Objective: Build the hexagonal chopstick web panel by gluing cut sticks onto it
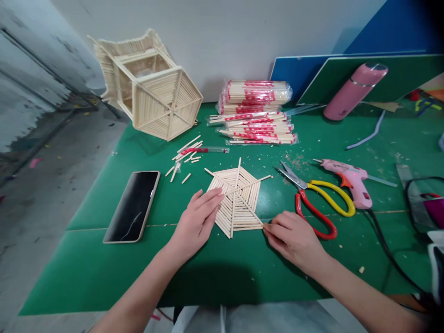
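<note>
A hexagonal panel of thin wooden sticks (pixel 245 217) lies flat on the green table, with spokes crossing at its middle and rows of sticks between them. My left hand (pixel 194 219) rests on the panel's left part, its fingers stretched out over the sticks. At the lower right corner, the fingertips of my right hand (pixel 293 238) are pinched at the end of a stick along the near edge. Just right of the panel lie scissors (pixel 303 185) with one yellow and one red handle. A pink glue gun (pixel 350 180) lies beyond them.
Behind the panel are loose cut sticks (pixel 189 150) and wrapped chopstick packs (pixel 256 111). A stick-built lantern-like frame (pixel 166 101) stands at the back left, a phone (pixel 133 208) nearer. A pink bottle (pixel 355 92) stands back right; the glue gun's black cord (pixel 390 254) trails toward the front.
</note>
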Demonstrator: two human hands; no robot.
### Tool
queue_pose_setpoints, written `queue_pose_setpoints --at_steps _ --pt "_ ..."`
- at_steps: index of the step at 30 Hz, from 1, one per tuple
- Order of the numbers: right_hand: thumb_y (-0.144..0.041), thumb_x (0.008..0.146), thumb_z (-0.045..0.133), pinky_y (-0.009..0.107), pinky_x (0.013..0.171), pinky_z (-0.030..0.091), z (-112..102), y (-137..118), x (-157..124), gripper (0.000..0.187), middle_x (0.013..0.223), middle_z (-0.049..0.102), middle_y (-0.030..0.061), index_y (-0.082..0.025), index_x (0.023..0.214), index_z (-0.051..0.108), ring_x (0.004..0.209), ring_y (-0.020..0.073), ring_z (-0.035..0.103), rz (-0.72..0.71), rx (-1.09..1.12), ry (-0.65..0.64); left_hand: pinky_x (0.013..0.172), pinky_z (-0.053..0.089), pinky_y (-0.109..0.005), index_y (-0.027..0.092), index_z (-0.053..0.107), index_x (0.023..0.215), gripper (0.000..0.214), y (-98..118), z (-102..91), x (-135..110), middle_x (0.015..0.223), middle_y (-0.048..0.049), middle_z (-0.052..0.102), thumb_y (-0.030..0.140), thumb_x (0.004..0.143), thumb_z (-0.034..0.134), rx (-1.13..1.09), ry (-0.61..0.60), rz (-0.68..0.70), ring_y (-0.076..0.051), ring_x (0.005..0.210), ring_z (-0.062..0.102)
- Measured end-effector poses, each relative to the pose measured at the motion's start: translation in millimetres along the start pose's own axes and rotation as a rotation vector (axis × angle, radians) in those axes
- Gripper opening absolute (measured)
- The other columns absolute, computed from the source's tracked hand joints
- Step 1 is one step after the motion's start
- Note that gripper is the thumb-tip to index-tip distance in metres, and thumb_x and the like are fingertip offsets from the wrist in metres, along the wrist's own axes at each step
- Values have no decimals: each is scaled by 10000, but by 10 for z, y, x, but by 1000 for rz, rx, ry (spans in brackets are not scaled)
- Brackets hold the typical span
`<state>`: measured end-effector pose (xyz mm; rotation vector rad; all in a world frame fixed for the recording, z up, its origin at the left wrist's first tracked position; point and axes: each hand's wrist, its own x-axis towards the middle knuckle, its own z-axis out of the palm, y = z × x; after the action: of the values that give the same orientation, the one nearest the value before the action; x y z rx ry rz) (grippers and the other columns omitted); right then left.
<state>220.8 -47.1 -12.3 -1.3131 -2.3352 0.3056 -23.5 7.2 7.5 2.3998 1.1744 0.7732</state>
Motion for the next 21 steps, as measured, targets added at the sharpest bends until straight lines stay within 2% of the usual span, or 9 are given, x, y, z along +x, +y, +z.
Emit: queue_pose_setpoints --at_steps 4,8,13,17,21 --pt "-193 851 458 261 589 333 -2 -9 -2 203 653 552 31 -167 760 638 623 135 435 6 1 0 1005 278 -464 213 503 1137 321 -17 55 26 1212 -78 542 122 842 416 50 -56 77 -185 1159 456" --pt "-194 848 465 263 594 339 7 -3 -3 187 663 557 33 -168 781 638 630 136 441 12 4 -5 1018 220 -498 216 495 1156 319 23 10 36 1266 -77 495 187 843 440 105 -240 111 -206 1222 377" --pt "-189 850 458 266 596 344 7 -11 -2 195 672 561 36 -171 781 639 636 134 449 19 20 -8 1013 176 -549 252 419 1233 480 12 -123 6 1366 -74 367 345 781 549 170 -438 98 -251 1275 279" --pt "-187 849 461 268 592 344 2 -14 6 189 675 563 35 -168 782 637 633 132 450 26 32 0 996 209 -549 276 486 1171 392 -43 -126 23 1361 -51 377 363 793 540 204 -490 137 -246 1268 298" --pt "-182 846 468 269 592 345 8 -4 18 182 670 564 31 -166 766 631 630 131 449 28 38 -3 994 223 -530 257 536 1121 342 -79 -88 53 1333 -61 419 373 799 532 207 -486 183 -245 1259 314"
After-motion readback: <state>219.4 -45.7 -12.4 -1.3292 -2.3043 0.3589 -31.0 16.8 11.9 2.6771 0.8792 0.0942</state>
